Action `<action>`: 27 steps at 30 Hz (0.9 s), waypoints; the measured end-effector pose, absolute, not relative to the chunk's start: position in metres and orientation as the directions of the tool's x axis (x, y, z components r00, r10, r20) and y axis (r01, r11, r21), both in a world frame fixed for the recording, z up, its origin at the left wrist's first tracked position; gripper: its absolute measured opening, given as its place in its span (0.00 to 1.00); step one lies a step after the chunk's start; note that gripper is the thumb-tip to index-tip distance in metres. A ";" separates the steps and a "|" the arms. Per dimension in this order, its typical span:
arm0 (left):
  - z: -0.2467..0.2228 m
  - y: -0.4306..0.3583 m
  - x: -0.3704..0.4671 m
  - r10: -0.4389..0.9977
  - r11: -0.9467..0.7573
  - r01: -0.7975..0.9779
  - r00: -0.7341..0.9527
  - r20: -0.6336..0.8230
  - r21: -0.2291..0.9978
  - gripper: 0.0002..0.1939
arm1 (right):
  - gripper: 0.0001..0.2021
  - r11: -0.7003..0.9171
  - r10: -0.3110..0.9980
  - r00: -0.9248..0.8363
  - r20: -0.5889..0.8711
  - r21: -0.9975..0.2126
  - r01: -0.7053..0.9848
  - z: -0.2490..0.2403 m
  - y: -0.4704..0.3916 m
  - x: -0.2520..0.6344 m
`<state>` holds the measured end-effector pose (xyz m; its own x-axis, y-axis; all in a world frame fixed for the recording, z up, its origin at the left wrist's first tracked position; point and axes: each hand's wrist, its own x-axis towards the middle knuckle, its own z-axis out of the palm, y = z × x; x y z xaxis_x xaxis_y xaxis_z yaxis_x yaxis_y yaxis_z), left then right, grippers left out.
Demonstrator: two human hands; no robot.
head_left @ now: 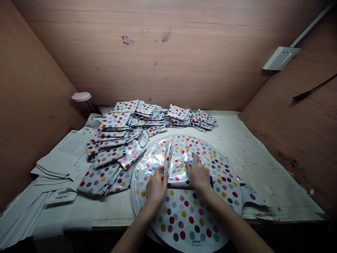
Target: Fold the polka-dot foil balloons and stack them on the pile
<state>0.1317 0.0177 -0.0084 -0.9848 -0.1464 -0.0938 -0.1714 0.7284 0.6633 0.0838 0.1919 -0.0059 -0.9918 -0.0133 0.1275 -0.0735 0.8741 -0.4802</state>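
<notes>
Large round polka-dot plastic sheets (pixel 181 214) lie stacked in front of me, reaching over the table's near edge. On top, near the middle, is a shiny polka-dot plastic sheet (pixel 179 174) folded into a rough rectangle, with a raised crease on its left side. My left hand (pixel 156 186) pinches its lower left edge between thumb and fingers. Over its right side, beside blue lettering, my right hand (pixel 198 174) has its fingers bent and closed on the plastic. What lies under the right palm is hidden.
Piles of folded polka-dot packets (pixel 113 135) stand at the left and along the back. Paper sheets (pixel 58 165) and a barcode label (pixel 61 197) lie at far left, near a pink-lidded container (pixel 82 97). Wooden walls enclose the table; a socket (pixel 281 58) and a black cable (pixel 313 90) are at right.
</notes>
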 end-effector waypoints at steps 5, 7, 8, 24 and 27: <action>-0.005 0.019 0.130 -0.141 0.787 -0.195 -0.980 -0.137 0.585 0.17 | 0.24 0.825 -0.480 -0.858 0.185 -0.238 -0.513 -0.012 0.157 0.055; -0.002 0.021 0.129 -0.151 0.824 -0.208 -0.977 -0.149 0.528 0.19 | 0.26 0.815 -0.518 -0.849 0.103 -0.241 -0.526 -0.013 0.146 0.032; -0.001 0.022 0.128 -0.154 0.838 -0.213 -0.976 -0.157 0.503 0.19 | 0.27 0.826 -0.504 -0.860 0.078 -0.248 -0.507 -0.012 0.143 0.022; -0.002 0.012 0.141 0.183 0.861 0.243 -0.967 0.175 0.447 0.30 | 0.22 0.595 -0.788 -0.497 0.364 0.241 -0.767 -0.030 0.218 0.144; -0.008 -0.012 0.136 0.562 0.698 0.618 -0.786 0.257 0.362 0.28 | 0.17 0.557 -0.745 -0.451 0.491 0.087 -0.826 -0.019 0.222 0.155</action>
